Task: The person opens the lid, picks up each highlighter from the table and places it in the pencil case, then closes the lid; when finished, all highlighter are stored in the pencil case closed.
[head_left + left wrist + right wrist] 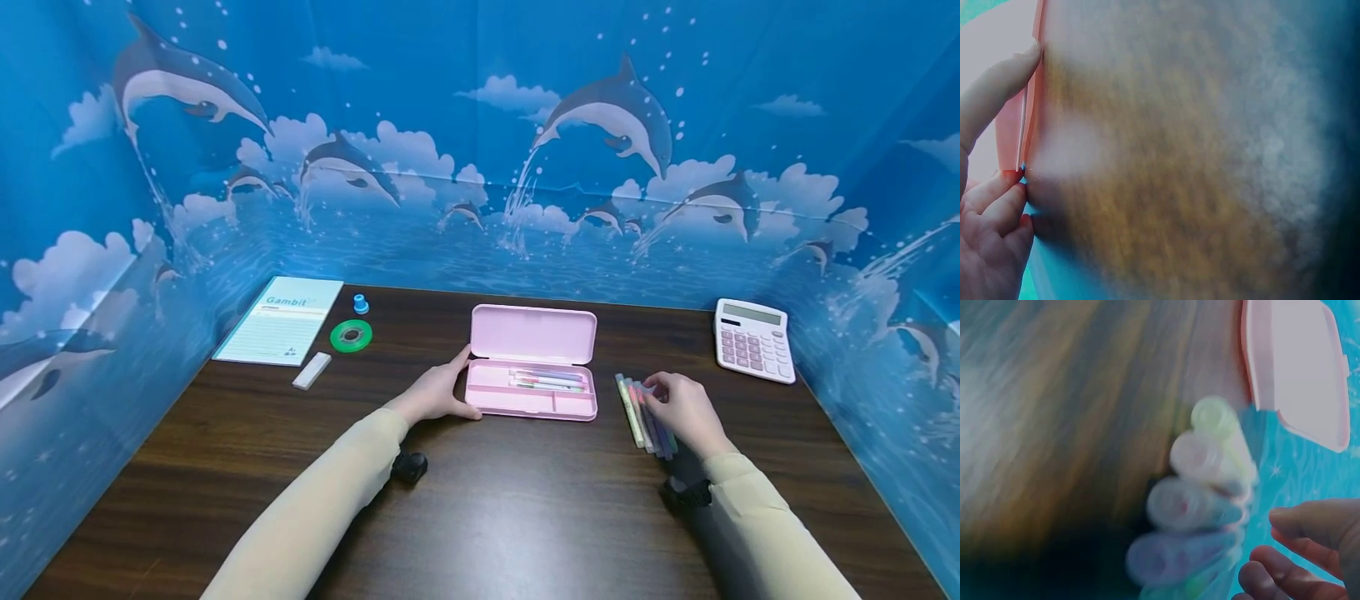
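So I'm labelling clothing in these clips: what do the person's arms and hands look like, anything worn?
Both arms wear long, pale cream sleeves reaching the wrists. A small black device is strapped at each wrist. The left hand and right hand are bare: no gloves, and no rings or markings can be made out.

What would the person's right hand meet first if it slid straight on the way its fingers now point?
Most likely the row of markers its fingertips already touch; beyond them lies the open pink pencil case. Depth is unclear, so this is a judgement.

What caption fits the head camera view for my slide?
Left hand steadies an open pink pencil case while the right hand rests on a row of markers on a dark table.
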The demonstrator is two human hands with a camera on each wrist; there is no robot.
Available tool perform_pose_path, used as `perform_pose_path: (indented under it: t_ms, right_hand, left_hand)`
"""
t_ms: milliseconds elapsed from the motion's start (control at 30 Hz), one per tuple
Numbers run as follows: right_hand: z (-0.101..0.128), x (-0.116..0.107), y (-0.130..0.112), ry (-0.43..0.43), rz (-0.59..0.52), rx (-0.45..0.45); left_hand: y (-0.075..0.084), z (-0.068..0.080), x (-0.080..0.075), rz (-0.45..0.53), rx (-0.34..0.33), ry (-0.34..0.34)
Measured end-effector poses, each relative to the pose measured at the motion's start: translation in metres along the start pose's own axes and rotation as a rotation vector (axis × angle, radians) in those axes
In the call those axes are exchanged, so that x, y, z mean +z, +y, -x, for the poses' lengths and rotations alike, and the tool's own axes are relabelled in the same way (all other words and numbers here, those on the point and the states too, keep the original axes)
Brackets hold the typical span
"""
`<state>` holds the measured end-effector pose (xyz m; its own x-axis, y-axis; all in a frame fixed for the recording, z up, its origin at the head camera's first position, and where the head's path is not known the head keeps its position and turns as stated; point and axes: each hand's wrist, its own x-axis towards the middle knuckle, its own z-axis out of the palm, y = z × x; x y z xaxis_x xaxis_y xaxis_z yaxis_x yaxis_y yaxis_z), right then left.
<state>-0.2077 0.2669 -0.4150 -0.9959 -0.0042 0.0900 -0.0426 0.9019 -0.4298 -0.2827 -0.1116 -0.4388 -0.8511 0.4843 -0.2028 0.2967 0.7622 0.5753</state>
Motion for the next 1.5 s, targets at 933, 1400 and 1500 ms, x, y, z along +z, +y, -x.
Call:
perform_pose_path:
  t_ms: [933, 1400, 1500]
  right_hand:
    - [0.015, -0.008, 0.025, -0.101, 0.002, 0.184]
    - [0.017, -0.011, 0.027, -0.119, -0.011, 0.292]
    - [0.018, -0.011, 0.027, -0.097, -0.002, 0.288]
  left_hand:
    - [0.001, 0.003, 0.0, 0.014, 0.0, 0.007]
    - [0.001, 0.002, 0.001, 0.017, 0.006, 0.018]
    - [0.001, 0.002, 0.001, 0.016, 0.013, 0.018]
